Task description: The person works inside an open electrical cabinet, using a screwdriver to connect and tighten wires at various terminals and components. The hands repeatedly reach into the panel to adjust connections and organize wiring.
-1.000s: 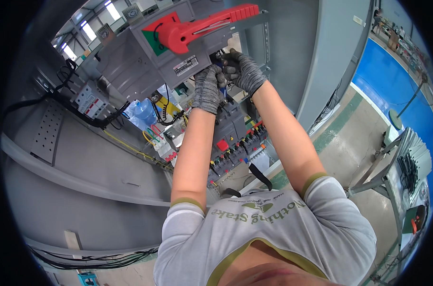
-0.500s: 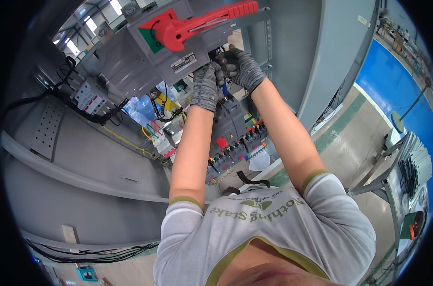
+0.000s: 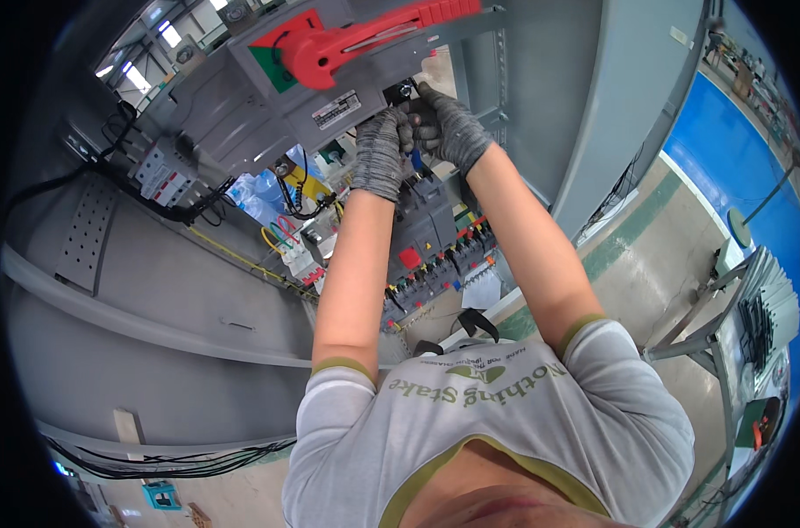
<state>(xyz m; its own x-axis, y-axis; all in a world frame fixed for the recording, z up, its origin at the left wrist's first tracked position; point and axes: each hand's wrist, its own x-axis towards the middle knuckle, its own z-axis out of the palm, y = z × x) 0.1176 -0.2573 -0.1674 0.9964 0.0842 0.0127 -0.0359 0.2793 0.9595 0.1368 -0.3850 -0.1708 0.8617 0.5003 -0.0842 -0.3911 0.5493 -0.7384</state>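
Both my hands wear grey knitted gloves and meet beneath the lower right end of a large grey switch unit [image 3: 233, 114] with a red rotary handle [image 3: 356, 48]. My left hand [image 3: 381, 154] is closed, its fingertips bent towards the right hand. Touching or nearly touching them are the curled fingers of my right hand [image 3: 453, 128], whose thumb points up by a dark opening with a shiny metal bolt [image 3: 406, 90]. Whatever the fingers pinch is hidden between them. A small blue piece [image 3: 417, 161] shows just below the fingertips.
Around my arms stands a grey metal cabinet frame [image 3: 567, 114]. Below the hands are dark grey breakers [image 3: 425, 216] and a row of small coloured terminals [image 3: 435, 277]. A white breaker [image 3: 167, 176] with black cables sits at left. Metal strips lie on a rack [image 3: 770, 304] at right.
The switch unit appears slightly higher and further left in view. My right fingers have curled in closer against the left hand, and the metal bolt above them shows more.
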